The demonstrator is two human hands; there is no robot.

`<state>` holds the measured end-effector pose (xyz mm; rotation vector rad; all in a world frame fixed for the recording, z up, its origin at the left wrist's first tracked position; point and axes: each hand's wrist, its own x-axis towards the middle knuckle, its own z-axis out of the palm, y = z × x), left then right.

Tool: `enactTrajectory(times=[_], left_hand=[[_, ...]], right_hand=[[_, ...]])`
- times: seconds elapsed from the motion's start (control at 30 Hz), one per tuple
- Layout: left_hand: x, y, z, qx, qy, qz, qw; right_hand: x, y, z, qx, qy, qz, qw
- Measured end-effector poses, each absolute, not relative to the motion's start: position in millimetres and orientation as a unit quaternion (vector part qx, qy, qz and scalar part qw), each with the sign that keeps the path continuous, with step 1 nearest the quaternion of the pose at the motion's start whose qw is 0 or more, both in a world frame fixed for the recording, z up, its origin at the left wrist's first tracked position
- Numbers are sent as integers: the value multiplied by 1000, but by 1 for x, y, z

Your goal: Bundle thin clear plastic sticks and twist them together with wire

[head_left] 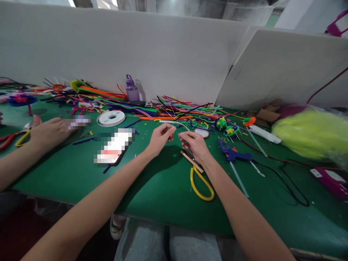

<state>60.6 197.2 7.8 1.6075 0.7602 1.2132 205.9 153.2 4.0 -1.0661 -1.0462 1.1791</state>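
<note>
My left hand (160,139) and my right hand (196,144) meet above the middle of the table, fingertips a small gap apart. Each is closed in a pinch. Fine pale strands (177,125), like thread or thin wire, run up and outward from the fingertips; which hand grips which strand is hard to see. A whitish strip (187,126) curves just behind my hands. Under my right hand lie yellow-handled scissors (202,188), their blades partly covered, and a flat tan stick (187,158) beside them.
A blue glue gun (235,155) lies right, its black cord trailing. Colourful pipe cleaners (174,108) are heaped along the back near a purple bottle (132,89). A ribbon roll (111,118) and blurred phone (115,146) lie left, beside a co-worker's hand (49,132). Yellow-green bagged material (310,130) sits far right.
</note>
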Motion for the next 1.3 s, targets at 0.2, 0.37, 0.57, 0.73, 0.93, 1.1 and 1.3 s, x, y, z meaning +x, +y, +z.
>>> enactTrajectory(times=[0.2, 0.37, 0.57, 0.73, 0.93, 1.1, 1.3], left_hand=[[45, 213, 0, 782, 438, 402, 188], [34, 214, -8, 851, 468, 237, 2], [34, 218, -12, 806, 504, 293, 98], [34, 231, -11, 641, 502, 442, 376], [27, 241, 2, 380, 440, 608, 540], [25, 243, 5, 328, 427, 657, 528], [33, 235, 4, 331, 372, 564, 659]], right_hand=[[210, 157, 2, -473, -421, 457, 625], [210, 157, 2, -473, -415, 453, 631], [209, 157, 1, -481, -420, 450, 624], [209, 156, 5, -462, -419, 457, 634], [213, 154, 3, -481, -467, 533, 516], [223, 156, -7, -650, -548, 294, 437], [221, 155, -2, -593, -637, 114, 479]])
